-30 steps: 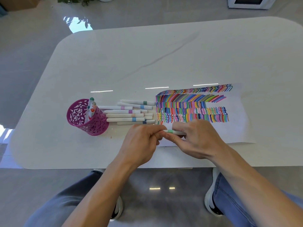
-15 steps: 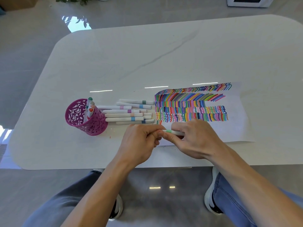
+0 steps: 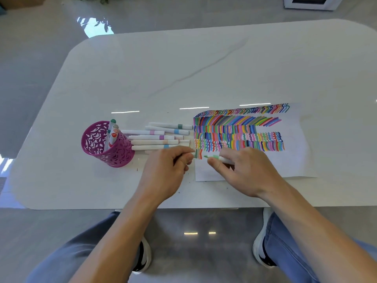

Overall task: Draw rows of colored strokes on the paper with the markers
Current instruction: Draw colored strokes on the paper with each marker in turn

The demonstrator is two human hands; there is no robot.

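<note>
Since half a second ago the 2 hands have drawn apart: the left grip has pulled away with what looks like the white cap pinched at its fingertips, and the right grip is closed round the green marker, whose bared tip points toward the left grip, just over the paper.

Beyond the right grip, about 5 rows of strokes already fill the far part of the sheet. Between the 2 grips a new row has only 2 short strokes, so the bare part of the sheet under and beside the right grip is, as I judge it, still to be filled.

Beyond the left grip lie loose markers on the worktop, and farther to its left a purple cup holds a few more.
</note>
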